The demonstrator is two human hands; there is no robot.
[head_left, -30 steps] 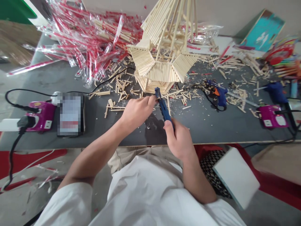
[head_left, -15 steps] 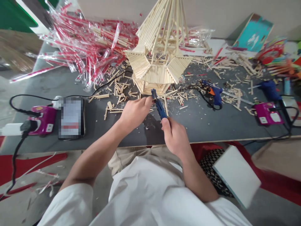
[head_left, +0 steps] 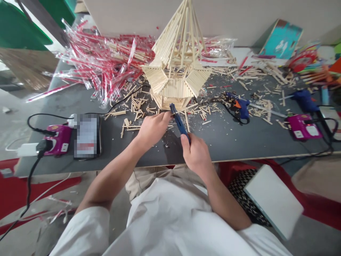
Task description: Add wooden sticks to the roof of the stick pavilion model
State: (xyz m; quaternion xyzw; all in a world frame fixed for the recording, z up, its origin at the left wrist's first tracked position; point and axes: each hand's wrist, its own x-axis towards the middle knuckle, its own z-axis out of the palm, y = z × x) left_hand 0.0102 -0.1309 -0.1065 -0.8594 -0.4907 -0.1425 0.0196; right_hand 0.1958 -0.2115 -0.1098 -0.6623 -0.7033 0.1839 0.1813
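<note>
My right hand [head_left: 197,151] is closed around a slim blue tool [head_left: 179,121] that looks like pliers or a cutter, its dark tip pointing away from me. Beside that tip, my left hand [head_left: 154,128] is closed in a pinch. A thin wooden stick seems to be between its fingertips, mostly hidden by them. Just beyond both hands stands a pagoda-like model [head_left: 177,87] built of thin wooden sticks, with a tall pointed roof and flared panels. Short cut stick pieces [head_left: 137,103] lie scattered around its base.
A heap of red-and-clear wrappers [head_left: 106,64] covers the back left. At front left are a phone [head_left: 87,137] and a purple power socket [head_left: 59,138] with cables. On the right lie a blue glue gun [head_left: 241,106], another glue gun [head_left: 305,99] and a second purple socket [head_left: 303,127].
The camera view has shifted slightly, so the left-side things sit farther right in it. Both hands stay together at the tool, which has barely moved.
</note>
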